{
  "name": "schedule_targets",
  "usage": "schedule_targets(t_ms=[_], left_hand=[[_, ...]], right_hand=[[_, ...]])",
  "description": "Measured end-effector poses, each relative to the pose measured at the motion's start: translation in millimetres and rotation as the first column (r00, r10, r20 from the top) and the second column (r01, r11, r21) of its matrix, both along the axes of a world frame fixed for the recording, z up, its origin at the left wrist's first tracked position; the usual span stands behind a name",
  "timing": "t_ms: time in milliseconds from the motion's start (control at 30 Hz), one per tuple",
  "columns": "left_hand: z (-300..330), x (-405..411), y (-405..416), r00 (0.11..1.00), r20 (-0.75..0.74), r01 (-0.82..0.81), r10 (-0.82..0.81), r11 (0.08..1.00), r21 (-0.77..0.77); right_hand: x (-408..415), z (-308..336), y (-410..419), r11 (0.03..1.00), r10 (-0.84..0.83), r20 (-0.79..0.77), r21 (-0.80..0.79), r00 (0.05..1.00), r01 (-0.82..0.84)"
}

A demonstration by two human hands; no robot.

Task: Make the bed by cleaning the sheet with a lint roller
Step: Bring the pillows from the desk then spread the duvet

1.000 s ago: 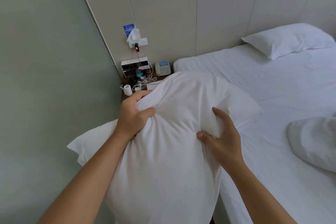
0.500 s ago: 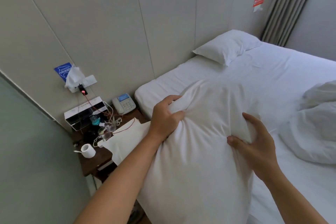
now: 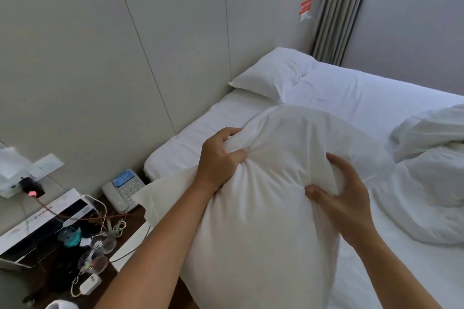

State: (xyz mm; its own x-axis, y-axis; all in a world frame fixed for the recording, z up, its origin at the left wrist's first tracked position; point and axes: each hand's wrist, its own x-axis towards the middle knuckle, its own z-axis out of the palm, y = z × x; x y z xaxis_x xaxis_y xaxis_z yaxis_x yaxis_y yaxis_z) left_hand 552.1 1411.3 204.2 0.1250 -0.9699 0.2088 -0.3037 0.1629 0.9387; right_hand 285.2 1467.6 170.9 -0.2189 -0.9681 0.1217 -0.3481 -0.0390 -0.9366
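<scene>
You have the white pillow [image 3: 263, 208] up off the bed, held in front of you over the near edge of the mattress, one end toward you and the other bulging toward the headboard wall. Your left hand [image 3: 218, 160] grips its upper left side, fingers [image 3: 226, 133] curled over the top of a bunched fold and thumb pressed into the cloth below. Your right hand [image 3: 344, 195] holds the right side, thumb [image 3: 316, 192] dug into the cover and the other fingers spread and hooked around the bulge. So the pillow sits between your two hands, pinched from both sides.

Beneath and beyond it lies the white sheet [image 3: 351, 93], smooth but faintly creased. A second pillow [image 3: 273, 75] rests flat at the head of the bed against the wall, well apart from the one you hold. A crumpled duvet [image 3: 431, 183] is heaped at the right, just beside your right hand.

No lint roller shows in this view.

To your left the dark desk [image 3: 62, 281] carries a telephone [image 3: 124, 188], a black-and-white box [image 3: 42, 231], tangled cables [image 3: 105, 223] and a small white charger [image 3: 89, 283]. Grey curtains [image 3: 336, 7] hang past the bed's far corner.
</scene>
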Motion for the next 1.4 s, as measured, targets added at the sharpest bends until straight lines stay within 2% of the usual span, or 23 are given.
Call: schedule_targets(t_ms=[233, 533, 767, 833, 867, 900, 967, 1000, 1033, 1100, 1167, 1300, 1400], left_hand=[[7, 55, -101, 0.997, 0.006, -0.075, 0.075, 0.997, 0.032], [-34, 123, -223, 0.989, -0.052, -0.130, 0.141, 0.975, 0.179], [-45, 189, -379, 0.981, -0.063, -0.173, 0.181, 0.977, 0.122], [-56, 209, -431, 0.978, 0.007, -0.206, 0.206, 0.973, 0.109], [-68, 221, -458, 0.966, 0.118, -0.243, 0.229, 0.962, 0.121], [-84, 234, -482, 0.927, 0.293, -0.288, 0.235, 0.945, 0.155], [-121, 255, -516, 0.750, 0.657, -0.392, 0.082, 0.855, 0.340], [-138, 260, -524, 0.689, 0.724, -0.430, -0.033, 0.786, 0.445], [-154, 262, -529, 0.664, 0.738, -0.440, -0.115, 0.739, 0.511], [-181, 257, -529, 0.674, 0.717, -0.393, -0.176, 0.737, 0.550], [-202, 247, -525, 0.712, 0.668, -0.324, -0.216, 0.743, 0.585], [-222, 235, -516, 0.789, 0.529, -0.232, -0.312, 0.646, 0.727], [-222, 228, -510, 0.819, 0.482, -0.181, -0.311, 0.657, 0.731]], right_hand=[[52, -12, -121, 0.998, 0.062, 0.029, 0.019, 0.998, -0.063], [121, -37, -255, 0.987, 0.131, -0.007, 0.092, 0.991, -0.130], [189, -48, -410, 0.987, 0.135, -0.017, 0.087, 0.991, -0.133], [204, -58, -463, 0.988, 0.119, -0.030, 0.103, 0.992, -0.115], [210, -66, -489, 0.982, 0.128, -0.052, 0.146, 0.990, -0.119], [216, -78, -514, 0.967, 0.155, -0.093, 0.218, 0.984, -0.132], [226, -107, -551, 0.877, 0.268, -0.240, 0.461, 0.933, -0.134], [231, -122, -563, 0.799, 0.341, -0.303, 0.593, 0.890, -0.105], [236, -136, -570, 0.731, 0.397, -0.339, 0.679, 0.853, -0.071], [247, -156, -576, 0.696, 0.416, -0.331, 0.716, 0.847, -0.062], [252, -168, -573, 0.736, 0.403, -0.314, 0.670, 0.860, -0.099], [255, -179, -560, 0.773, 0.391, -0.307, 0.621, 0.868, -0.129], [257, -178, -551, 0.786, 0.386, -0.299, 0.601, 0.873, -0.142]])
